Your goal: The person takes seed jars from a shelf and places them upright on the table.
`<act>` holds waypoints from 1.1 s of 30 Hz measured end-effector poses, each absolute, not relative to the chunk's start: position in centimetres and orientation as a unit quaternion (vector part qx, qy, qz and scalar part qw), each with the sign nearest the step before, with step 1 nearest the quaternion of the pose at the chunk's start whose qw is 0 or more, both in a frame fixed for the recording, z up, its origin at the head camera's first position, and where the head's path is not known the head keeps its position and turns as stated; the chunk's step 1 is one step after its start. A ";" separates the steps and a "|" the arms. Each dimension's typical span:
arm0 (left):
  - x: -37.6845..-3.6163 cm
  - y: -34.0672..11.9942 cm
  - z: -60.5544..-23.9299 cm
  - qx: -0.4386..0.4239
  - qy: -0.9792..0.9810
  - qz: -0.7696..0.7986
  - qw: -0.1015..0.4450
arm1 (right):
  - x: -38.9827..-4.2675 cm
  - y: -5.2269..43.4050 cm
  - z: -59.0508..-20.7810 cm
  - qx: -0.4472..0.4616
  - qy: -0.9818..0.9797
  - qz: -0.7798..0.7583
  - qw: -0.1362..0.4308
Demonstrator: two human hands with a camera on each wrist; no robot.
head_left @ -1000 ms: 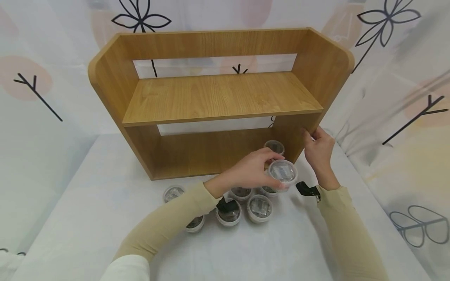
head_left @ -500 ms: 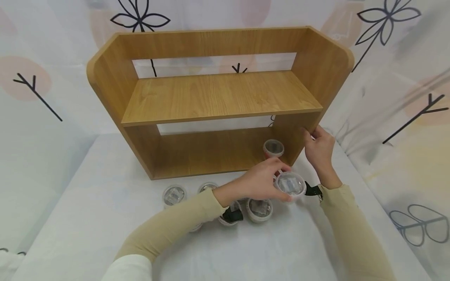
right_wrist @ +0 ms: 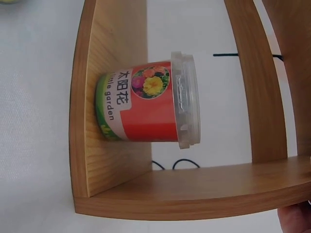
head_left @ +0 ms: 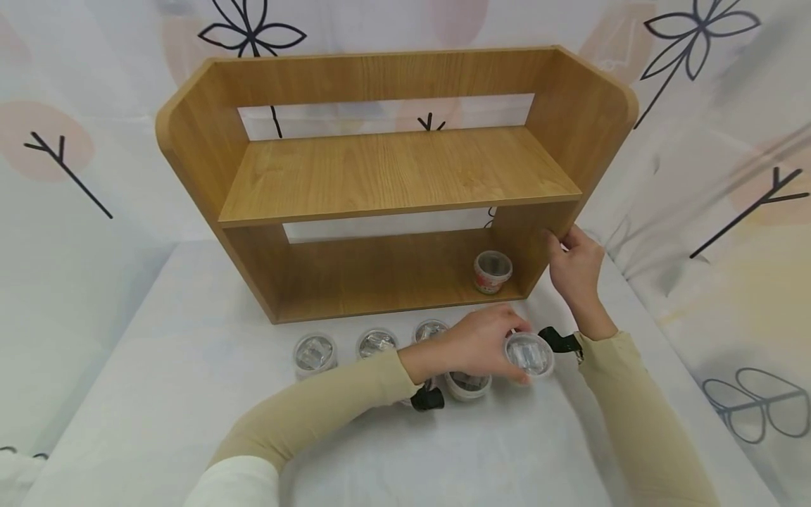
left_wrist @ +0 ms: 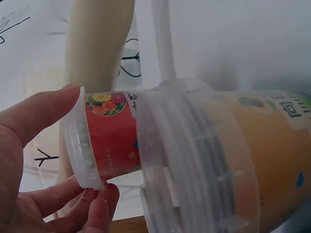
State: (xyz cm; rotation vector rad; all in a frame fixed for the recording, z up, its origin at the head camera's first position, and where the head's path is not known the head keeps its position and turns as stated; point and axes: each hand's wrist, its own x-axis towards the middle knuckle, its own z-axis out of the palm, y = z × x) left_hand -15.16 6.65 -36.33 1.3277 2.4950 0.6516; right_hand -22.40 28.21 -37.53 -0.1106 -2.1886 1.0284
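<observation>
My left hand (head_left: 483, 340) grips a lidded plastic cup (head_left: 529, 354) just in front of the wooden shelf (head_left: 393, 176), while my right hand (head_left: 575, 265) clasps the shelf's right side panel.

The head view looks down from above at the whole wooden shelf (head_left: 393, 176); the right wrist view, close and rotated sideways, shares its red-labelled cup (right_wrist: 148, 101) (head_left: 493, 271).

Left arm reaches forward across table, beige sleeve, strap at wrist. Left hand (head_left: 484, 339) palm down, fingers and thumb curled round tub (head_left: 529, 354). Right arm bent, forearm raised near table's right edge. Right hand (head_left: 575, 262) upright, fingertips pinching shelf (head_left: 557, 232) front edge.
</observation>
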 end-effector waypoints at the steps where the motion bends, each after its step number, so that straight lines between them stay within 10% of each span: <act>1: -15.1 6.8 -36.4 0.456 0.856 0.213 0.121 | -22.4 28.2 -37.5 -0.044 -0.846 0.399 0.351; 33: -13.6 8.0 -38.5 0.481 0.861 0.115 0.120 | -22.3 28.0 -37.6 -0.036 -0.842 0.407 0.353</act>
